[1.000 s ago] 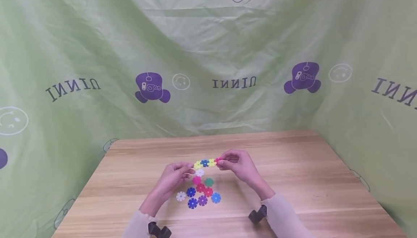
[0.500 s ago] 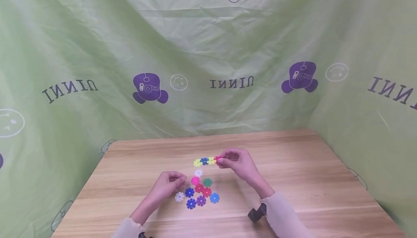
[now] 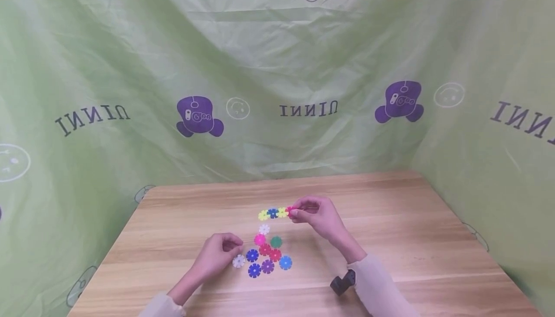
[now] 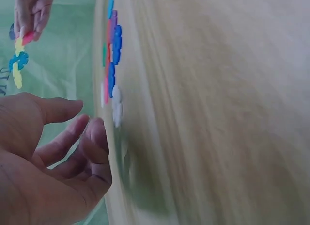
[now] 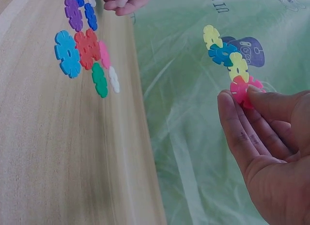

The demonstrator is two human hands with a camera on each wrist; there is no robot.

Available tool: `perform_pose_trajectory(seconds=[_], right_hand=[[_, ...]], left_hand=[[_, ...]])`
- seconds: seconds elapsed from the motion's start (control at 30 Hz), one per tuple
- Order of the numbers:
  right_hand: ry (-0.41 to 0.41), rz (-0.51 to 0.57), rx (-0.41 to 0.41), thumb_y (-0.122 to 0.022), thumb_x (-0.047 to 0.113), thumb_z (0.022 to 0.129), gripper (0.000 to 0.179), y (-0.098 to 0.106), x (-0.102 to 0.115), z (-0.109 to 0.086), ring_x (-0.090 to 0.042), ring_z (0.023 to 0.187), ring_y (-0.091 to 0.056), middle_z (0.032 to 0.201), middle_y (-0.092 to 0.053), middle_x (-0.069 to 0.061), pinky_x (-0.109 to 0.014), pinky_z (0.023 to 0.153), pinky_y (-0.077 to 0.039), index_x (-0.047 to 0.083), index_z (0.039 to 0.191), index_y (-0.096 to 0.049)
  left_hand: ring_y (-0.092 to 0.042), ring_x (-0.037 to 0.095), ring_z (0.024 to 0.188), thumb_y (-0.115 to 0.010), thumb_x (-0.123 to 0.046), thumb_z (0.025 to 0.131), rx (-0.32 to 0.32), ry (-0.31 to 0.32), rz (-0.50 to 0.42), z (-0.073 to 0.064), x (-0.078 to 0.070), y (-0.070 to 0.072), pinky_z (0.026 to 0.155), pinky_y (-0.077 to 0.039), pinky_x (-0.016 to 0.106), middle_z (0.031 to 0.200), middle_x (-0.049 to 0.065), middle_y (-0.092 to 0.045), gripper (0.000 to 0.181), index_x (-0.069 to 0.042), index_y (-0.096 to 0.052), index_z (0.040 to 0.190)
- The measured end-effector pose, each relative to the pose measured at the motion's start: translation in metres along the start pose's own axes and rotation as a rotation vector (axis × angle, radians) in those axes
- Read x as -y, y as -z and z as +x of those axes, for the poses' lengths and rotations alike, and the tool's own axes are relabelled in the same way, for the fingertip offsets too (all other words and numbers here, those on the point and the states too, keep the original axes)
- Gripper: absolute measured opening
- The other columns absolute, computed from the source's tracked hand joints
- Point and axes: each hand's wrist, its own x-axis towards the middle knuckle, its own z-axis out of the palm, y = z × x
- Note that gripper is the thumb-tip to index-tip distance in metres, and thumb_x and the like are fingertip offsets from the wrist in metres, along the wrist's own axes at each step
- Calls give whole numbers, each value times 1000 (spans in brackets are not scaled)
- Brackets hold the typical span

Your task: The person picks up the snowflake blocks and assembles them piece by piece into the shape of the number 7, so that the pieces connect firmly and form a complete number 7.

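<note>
My right hand (image 3: 320,218) pinches the pink end disc (image 5: 240,91) of a short chain of interlocking snowflake discs (image 3: 272,213) between thumb and fingers. Beyond the pink one come a yellow, a blue and another yellow disc, held up off the table. Lower and to the left, my left hand (image 3: 217,256) hovers with loosely bent fingers; in the left wrist view a gap shows between thumb and fingertips, with nothing in it. Closest to it lies a white disc (image 3: 239,261), beside a dark blue disc (image 3: 252,255).
More loose discs lie flat on the wooden table (image 3: 390,240): a white (image 3: 264,229), a pink (image 3: 259,239), a green (image 3: 276,242), a purple (image 3: 267,266), a light blue (image 3: 285,262) and several others. A green printed curtain (image 3: 260,153) hangs behind the table.
My left hand has come away from the chain's yellow end and moved left and down toward the near white disc. The right hand still holds the chain in nearly the same place.
</note>
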Motion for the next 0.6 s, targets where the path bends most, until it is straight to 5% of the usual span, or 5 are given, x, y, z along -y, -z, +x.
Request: perform_pose_trajectory(seconds=[0.2, 0.43, 0.6], right_hand=[[-1, -1, -6, -79, 9, 93, 21, 0, 0, 0, -29, 94, -81, 109, -80, -21, -36, 86, -66, -2, 110, -74], [11, 10, 2, -79, 8, 93, 21, -1, -2, -1, -48, 103, -76, 107, -80, -21, -34, 84, -66, -3, 109, -74], [6, 4, 3, -79, 9, 93, 20, -1, -1, -1, -43, 101, -78, 107, -80, -21, -36, 85, -66, -3, 109, -74]], left_hand=[[-63, 13, 79, -83, -13, 87, 14, -7, 35, -4, 2, 0, 68, -54, 20, 88, 1, -75, 18, -7, -77, 102], [-60, 13, 76, -88, -15, 81, 42, -32, 77, -9, 9, 1, 64, -51, 20, 88, 1, -71, 25, -8, -76, 102], [-59, 11, 76, -90, -16, 78, 33, -21, 107, -9, 11, 0, 64, -50, 20, 88, 1, -68, 28, -10, -76, 102]])
